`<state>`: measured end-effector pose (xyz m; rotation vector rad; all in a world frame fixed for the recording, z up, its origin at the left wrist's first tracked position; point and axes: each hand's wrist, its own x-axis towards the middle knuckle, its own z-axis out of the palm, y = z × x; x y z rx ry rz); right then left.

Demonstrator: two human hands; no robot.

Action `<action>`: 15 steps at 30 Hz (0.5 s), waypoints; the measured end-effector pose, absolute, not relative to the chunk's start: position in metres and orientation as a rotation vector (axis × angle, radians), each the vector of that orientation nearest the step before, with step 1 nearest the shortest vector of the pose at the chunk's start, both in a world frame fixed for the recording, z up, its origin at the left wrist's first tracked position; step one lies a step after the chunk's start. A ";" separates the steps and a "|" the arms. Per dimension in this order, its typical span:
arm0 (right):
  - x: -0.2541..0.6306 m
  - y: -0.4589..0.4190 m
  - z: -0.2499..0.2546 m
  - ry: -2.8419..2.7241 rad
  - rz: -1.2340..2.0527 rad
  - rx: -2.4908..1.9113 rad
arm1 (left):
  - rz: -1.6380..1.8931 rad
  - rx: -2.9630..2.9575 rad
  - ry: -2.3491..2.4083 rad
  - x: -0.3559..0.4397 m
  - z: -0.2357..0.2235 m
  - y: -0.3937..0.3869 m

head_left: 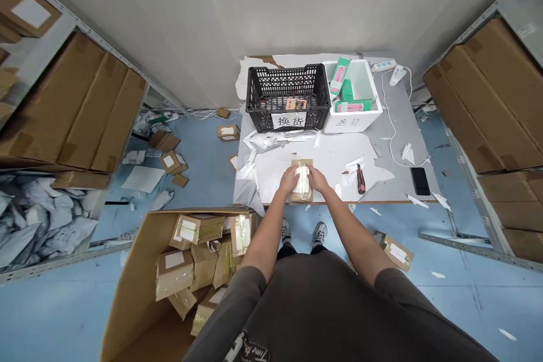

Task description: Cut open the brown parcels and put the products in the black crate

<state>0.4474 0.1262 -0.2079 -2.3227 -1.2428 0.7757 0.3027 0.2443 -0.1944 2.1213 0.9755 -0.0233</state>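
Observation:
A small cardboard box (302,195) with shiny clear tape and a white label lies on the white paper at the table's front edge. My left hand (289,179) is closed on its left side, and my right hand (317,177) grips its right side. Both thumbs rest near the top of the box. To the right of my right hand lies a red and black utility knife (361,179) among torn paper scraps. Beyond the box stands a black plastic crate (288,120) with a white sign and a small orange packet inside.
Beside the crate, a white bin (354,124) holds several green and pink boxes. A phone (419,181) and a power strip (384,65) lie on the table's right. At lower left, a large carton (136,283) contains several taped boxes. Shelves with cartons flank both sides.

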 end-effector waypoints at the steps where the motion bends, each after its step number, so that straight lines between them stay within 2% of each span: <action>1: 0.446 0.123 -0.212 -1.249 0.752 -2.292 | -0.007 2.118 0.940 0.299 -0.199 0.244; 6: 0.440 0.074 -0.216 -1.253 0.721 -2.226 | -0.012 2.156 0.928 0.253 -0.205 0.224; 10: 0.417 0.037 -0.218 -1.324 0.929 -2.186 | -0.237 2.129 0.826 0.230 -0.209 0.186; 15: 0.390 0.030 -0.230 -1.284 0.963 -2.265 | -0.158 2.138 0.929 0.230 -0.217 0.162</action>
